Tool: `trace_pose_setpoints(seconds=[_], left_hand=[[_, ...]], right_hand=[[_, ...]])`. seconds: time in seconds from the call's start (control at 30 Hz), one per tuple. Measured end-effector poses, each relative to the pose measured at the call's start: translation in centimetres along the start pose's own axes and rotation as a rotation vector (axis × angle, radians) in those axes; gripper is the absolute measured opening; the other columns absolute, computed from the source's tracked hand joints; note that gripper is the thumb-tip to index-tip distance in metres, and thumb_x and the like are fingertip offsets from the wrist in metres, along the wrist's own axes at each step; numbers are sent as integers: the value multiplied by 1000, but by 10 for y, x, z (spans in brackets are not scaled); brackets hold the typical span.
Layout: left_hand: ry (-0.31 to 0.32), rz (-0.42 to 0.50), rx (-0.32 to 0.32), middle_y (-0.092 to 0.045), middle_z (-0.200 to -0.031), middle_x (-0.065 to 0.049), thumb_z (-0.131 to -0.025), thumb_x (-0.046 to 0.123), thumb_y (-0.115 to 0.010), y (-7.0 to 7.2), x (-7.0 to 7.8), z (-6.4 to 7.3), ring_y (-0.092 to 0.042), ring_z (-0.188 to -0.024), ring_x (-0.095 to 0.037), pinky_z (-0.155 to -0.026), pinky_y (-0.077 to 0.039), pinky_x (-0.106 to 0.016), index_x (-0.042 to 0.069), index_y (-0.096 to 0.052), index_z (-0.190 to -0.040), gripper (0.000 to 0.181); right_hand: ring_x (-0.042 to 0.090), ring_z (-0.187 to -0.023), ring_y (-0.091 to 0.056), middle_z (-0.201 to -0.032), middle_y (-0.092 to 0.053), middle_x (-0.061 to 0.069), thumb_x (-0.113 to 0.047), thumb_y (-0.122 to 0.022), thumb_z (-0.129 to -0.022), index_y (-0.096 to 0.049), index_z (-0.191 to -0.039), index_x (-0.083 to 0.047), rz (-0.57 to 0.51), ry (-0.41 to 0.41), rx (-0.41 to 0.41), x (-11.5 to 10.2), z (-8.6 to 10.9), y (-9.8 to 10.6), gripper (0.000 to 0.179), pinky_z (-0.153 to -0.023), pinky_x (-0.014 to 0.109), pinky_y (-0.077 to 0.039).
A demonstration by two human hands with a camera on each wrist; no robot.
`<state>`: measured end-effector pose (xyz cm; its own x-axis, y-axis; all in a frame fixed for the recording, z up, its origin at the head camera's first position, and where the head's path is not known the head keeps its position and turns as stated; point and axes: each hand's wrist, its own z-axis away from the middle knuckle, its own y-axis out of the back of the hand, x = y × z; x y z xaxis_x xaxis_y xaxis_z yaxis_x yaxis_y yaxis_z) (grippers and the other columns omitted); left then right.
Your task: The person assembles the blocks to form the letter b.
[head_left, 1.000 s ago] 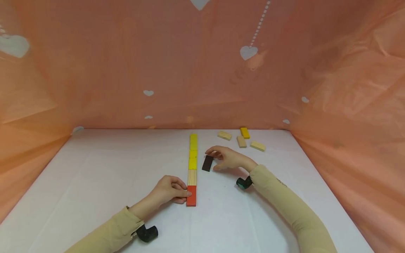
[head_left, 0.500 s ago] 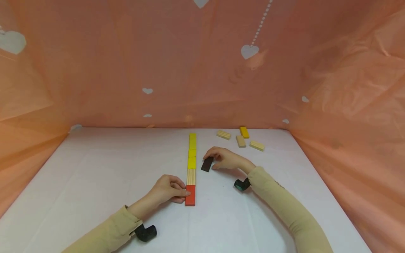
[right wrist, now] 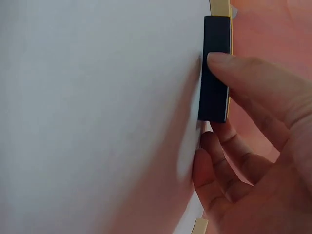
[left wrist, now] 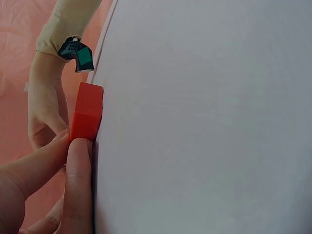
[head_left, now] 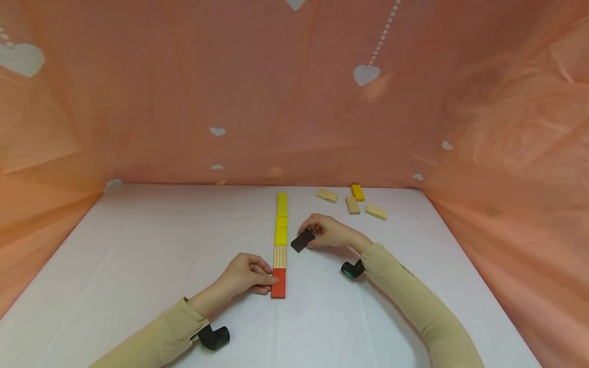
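A row of flat wooden blocks runs away from me in the head view: a red block (head_left: 278, 284) nearest, then a striped plain wood block (head_left: 279, 256), then yellow blocks (head_left: 281, 230). My left hand (head_left: 244, 276) pinches the red block at its left side, thumb on top; the left wrist view shows thumb and index fingertips at one end of the red block (left wrist: 87, 109). To the right of the row, my right hand (head_left: 331, 231) holds a black block (head_left: 302, 241), tilted. In the right wrist view the thumb presses the black block's (right wrist: 214, 97) broad face.
Behind the right hand lie several loose blocks: a striped one (head_left: 327, 195), an orange-yellow one (head_left: 358, 192), a plain one (head_left: 352, 205) and a pale one (head_left: 376, 212). A pink curtain (head_left: 253, 102) with white hearts encloses the white table (head_left: 161, 230).
My right hand has turned the black block from pointing away to a slant, its near end now closer to the row. The left hand stays on the red block.
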<state>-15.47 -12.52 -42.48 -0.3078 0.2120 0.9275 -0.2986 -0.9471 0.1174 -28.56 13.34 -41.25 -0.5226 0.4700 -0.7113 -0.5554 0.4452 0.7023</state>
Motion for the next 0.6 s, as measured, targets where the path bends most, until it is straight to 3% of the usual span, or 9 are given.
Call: trace_pose_setpoints(seconds=[0.13,0.6], left_hand=[[-6,-7,7,-66,-74,-11,-73,7,-83,-1,-2,-1,-67,-60,-21,-60,-60,-33,-7,-62,-95,33],[-6,-5,2,-66,-74,-11,-74,6,-82,-1,-3,-2,-67,-59,-20,-60,-60,-33,-7,-62,-96,33]], right_hand=[[18,-90,-52,-101,-60,-2,-9,-79,-79,-69,-109,-11,31,6,13,-1,1,-2,31,-78,28,-46],[19,-87,-52,-97,-60,0,-15,-81,-79,-66,-107,-10,33,-92,98,-7,1,-5,32,-76,28,-49]])
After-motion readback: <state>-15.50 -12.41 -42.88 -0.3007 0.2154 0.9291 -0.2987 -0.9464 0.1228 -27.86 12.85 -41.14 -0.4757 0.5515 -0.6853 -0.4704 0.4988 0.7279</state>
